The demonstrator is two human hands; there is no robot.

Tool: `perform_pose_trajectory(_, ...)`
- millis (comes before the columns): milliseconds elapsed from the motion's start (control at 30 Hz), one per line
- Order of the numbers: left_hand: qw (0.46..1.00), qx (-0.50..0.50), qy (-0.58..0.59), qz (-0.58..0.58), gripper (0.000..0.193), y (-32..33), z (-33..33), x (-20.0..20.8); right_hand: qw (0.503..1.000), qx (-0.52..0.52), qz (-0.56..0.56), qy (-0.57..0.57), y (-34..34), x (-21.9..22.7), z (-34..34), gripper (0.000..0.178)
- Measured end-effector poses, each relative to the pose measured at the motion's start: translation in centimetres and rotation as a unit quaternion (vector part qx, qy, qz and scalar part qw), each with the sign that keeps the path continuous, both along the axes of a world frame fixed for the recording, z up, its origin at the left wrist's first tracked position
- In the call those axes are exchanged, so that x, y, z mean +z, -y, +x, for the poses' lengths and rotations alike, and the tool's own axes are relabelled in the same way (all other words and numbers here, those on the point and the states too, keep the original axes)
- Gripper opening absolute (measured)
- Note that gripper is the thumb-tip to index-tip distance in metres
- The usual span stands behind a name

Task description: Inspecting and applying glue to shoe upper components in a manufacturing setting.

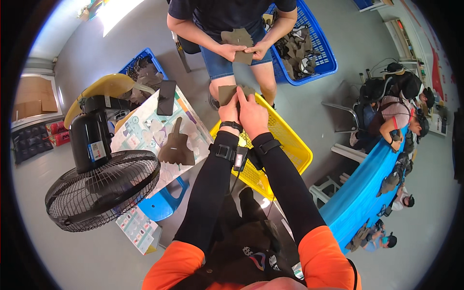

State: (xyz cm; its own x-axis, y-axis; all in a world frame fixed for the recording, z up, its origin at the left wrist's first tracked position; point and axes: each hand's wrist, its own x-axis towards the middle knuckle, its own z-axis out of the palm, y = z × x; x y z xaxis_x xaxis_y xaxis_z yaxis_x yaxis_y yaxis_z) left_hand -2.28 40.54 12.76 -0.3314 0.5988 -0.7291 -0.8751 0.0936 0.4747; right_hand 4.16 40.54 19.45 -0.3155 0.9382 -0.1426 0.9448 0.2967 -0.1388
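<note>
Felt piece (228,93) clamped in both grips, left hand (228,112) and right hand (252,115), above yellow basket (290,145) rim; co-worker's knees (266,77) close ahead, fan (101,188) left.

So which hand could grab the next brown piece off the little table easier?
Probably the left hand: the brown piece on the little table lies on its side. The right hand would have to cross over.

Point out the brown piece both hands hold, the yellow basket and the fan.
brown piece (226,94), head view, its upper left face
yellow basket (290,145), head view, right mesh wall
fan (104,188), head view, wire guard
</note>
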Motion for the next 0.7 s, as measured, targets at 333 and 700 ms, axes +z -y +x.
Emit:
perform_pose_trajectory(333,1.0,-0.009,0.003,0.008,0.031,-0.64,0.2,0.06,1.0,-0.012,-0.012,-0.004,-0.77,0.01,-0.05,0.05)
perform_pose_trajectory(700,0.999,-0.051,-0.007,0.012,0.033,-0.57,-0.59,-0.7,1.0,-0.017,-0.019,-0.008,-0.76,0.31,-0.64,0.05)
